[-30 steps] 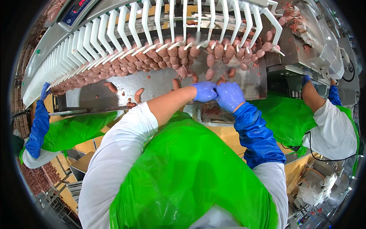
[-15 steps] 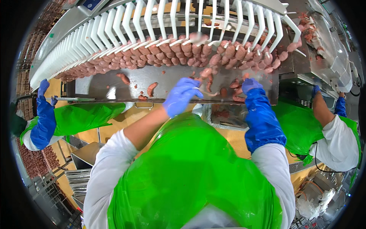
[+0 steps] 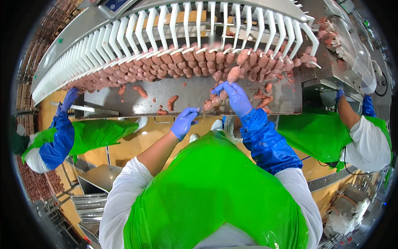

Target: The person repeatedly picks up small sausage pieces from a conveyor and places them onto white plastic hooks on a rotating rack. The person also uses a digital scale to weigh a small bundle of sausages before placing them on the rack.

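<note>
At the steel tray [image 3: 124, 103] below the row of white hooks [image 3: 199, 25], the person works a string of linked sausages [image 3: 215, 99] with both gloved hands. The right hand [image 3: 236, 97] is closed on the upper part of the string, fingers pinched together just under a link that hangs from a hook. The left hand [image 3: 183, 122] sits lower, at the tray's near edge, fingers curled toward the tail of the same string; whether it actually grips the casing or only touches it cannot be told, since the glove hides the contact.

Step in hand, as judged: handling a hanging string of links between the hooks and the tray, with the string drawn down and toward the body. The next move calls for a firm pinch from the right hand, support of the loose end from the left, and care that the thin casing between links is not overstretched.

Count:
- Own hands: two, both in blue gloves; the right arm also wears a blue sleeve guard [image 3: 265, 141].
- Co-workers: two, one at the left [image 3: 62, 141] and one at the right [image 3: 360, 141], each in a green apron.
- Loose sausage pieces [image 3: 172, 101] on the tray: roughly a dozen.
- Hooks and hung links: too many and too bent by the lens to count exactly.
</note>
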